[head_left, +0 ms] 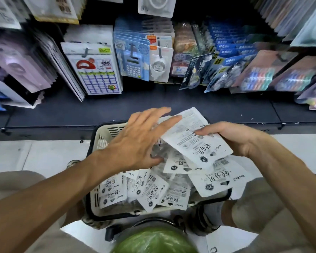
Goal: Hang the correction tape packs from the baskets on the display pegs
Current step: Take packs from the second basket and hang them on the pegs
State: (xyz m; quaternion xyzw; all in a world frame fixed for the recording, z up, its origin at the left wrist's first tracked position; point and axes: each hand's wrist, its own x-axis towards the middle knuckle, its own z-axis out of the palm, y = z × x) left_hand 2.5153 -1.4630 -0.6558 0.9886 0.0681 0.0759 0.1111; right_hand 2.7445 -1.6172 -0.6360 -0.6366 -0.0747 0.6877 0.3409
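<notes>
Below the chin, a green round object (154,241) is blurring; beyond it, the right hand (232,139) is gripping correction tape packs (195,141) over the basket (106,136), while the left hand (140,141) is hovering with fingers spread beside them.

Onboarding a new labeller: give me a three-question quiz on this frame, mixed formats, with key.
1. True or false: the right hand grips a white pack.
2. The left hand is: A) gripping a peg, B) open, fingers spread above the basket, C) out of view.
3. Fill in: the loose packs lie in the ____.

Key: 1 true; 2 B; 3 basket.
</notes>
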